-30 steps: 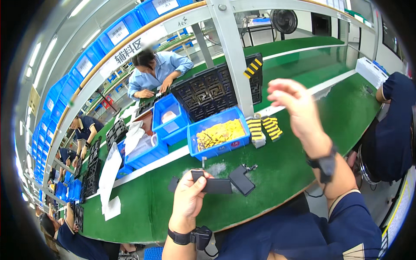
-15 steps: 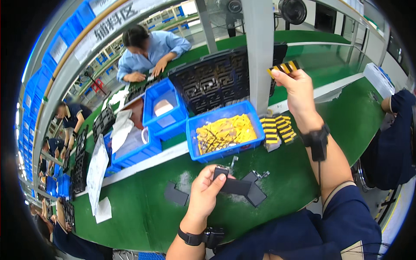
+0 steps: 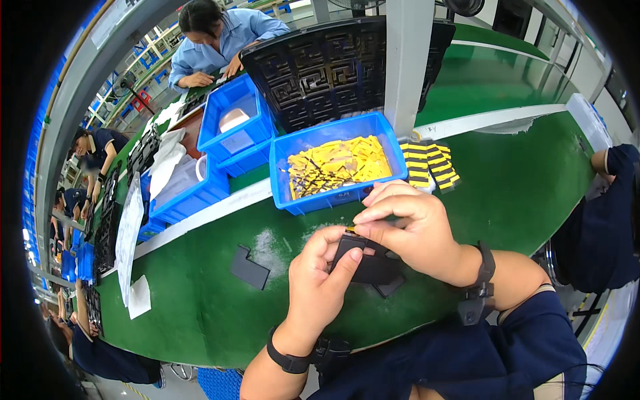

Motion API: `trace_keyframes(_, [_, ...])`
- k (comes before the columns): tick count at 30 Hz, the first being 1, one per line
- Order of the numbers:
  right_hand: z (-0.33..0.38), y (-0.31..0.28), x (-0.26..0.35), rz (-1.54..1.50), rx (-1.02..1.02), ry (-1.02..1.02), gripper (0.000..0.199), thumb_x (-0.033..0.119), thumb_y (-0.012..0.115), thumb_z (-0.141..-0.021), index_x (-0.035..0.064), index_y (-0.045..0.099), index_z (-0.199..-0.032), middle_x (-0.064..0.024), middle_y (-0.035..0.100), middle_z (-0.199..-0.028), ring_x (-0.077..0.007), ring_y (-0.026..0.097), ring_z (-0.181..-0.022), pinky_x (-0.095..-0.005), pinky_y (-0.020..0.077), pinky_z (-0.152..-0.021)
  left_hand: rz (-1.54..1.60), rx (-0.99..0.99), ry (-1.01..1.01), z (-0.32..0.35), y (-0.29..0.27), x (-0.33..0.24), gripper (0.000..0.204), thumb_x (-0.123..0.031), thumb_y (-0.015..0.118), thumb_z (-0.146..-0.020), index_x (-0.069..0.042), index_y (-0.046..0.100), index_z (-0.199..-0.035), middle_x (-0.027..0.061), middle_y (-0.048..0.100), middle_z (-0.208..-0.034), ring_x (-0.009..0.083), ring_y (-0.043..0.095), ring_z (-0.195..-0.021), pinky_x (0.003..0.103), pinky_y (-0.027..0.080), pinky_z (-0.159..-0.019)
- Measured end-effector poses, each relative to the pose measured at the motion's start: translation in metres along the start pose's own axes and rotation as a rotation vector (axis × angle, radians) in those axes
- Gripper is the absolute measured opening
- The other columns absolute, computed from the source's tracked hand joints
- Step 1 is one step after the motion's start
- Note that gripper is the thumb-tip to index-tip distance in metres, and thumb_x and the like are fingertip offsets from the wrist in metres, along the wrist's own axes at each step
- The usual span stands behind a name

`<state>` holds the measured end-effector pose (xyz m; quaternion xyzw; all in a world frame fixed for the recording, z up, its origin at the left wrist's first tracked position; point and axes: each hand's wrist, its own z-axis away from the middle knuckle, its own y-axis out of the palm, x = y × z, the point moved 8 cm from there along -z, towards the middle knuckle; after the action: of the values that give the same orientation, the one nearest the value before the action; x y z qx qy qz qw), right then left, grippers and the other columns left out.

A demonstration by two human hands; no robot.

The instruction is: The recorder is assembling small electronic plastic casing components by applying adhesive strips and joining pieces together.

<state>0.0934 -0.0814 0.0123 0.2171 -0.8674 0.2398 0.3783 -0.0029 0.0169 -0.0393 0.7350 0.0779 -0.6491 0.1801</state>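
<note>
My left hand [image 3: 313,277] grips a dark grey, flat part [image 3: 347,248] upright between thumb and fingers. Over its top end my right hand [image 3: 417,230] bends in, thumb and forefinger pinched at a small yellow piece [image 3: 351,230] that is mostly covered by the fingers. Behind and below the hands lies another dark part [image 3: 389,287], partly hidden. To the left a dark L-shaped part [image 3: 250,267] rests flat on the green table. Beyond my right hand, yellow-and-black striped sheets [image 3: 430,163] lie beside a blue bin [image 3: 287,202].
Yellow and black scraps [image 3: 340,163] fill the blue bin. More blue bins [image 3: 237,113] stand behind it to the left, near a leaning black moulded tray [image 3: 320,73] and a grey post [image 3: 405,60]. Across the table a person in light blue [image 3: 223,40] works.
My right hand has come down from above the striped sheets, where it held a striped piece, to the part in my left hand. The view has shifted, too.
</note>
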Motion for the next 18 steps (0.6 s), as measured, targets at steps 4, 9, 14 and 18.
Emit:
trace_keyframes(4, [0.006,0.003,-0.014,-0.142,0.068,0.211,0.012,0.004,0.074,-0.073,0.0027,0.07,-0.085,-0.0056,0.067,-0.084,-0.0172,0.06,-0.087,-0.0362,0.042,-0.097,-0.106,-0.022,-0.002,-0.002,-0.002,0.004,0.021,-0.003,0.057,-0.091,0.004,0.051,-0.11,0.0119,0.07,-0.092,0.0116,0.065,-0.085,0.024,0.05,-0.075])
trace_keyframes(9, [0.005,0.007,-0.013,-0.084,0.08,0.179,0.013,0.006,0.074,-0.075,0.0022,0.069,-0.085,-0.0056,0.066,-0.084,-0.0169,0.06,-0.084,-0.0349,0.0426,-0.095,-0.077,-0.028,0.007,0.0,-0.001,0.003,0.022,-0.003,0.058,-0.091,0.005,0.05,-0.11,0.0119,0.07,-0.092,0.0112,0.065,-0.084,0.024,0.05,-0.074])
trace_keyframes(14, [0.011,0.01,-0.021,-0.173,0.089,0.296,0.014,0.005,0.072,-0.078,-0.0007,0.066,-0.09,-0.0063,0.065,-0.089,-0.0126,0.059,-0.081,-0.0278,0.0479,-0.079,-0.103,-0.028,0.025,0.001,-0.001,0.001,0.022,-0.002,0.057,-0.091,0.005,0.05,-0.111,0.0119,0.07,-0.093,0.0111,0.064,-0.085,0.024,0.05,-0.075])
trace_keyframes(18, [0.013,0.012,-0.019,-0.144,0.092,0.277,0.016,0.007,0.071,-0.078,-0.0016,0.066,-0.091,-0.0077,0.063,-0.089,-0.0145,0.06,-0.082,-0.0279,0.048,-0.072,-0.073,0.002,0.026,0.001,0.001,0.001,0.021,-0.002,0.057,-0.091,0.005,0.051,-0.11,0.0114,0.07,-0.093,0.0107,0.064,-0.085,0.023,0.05,-0.075])
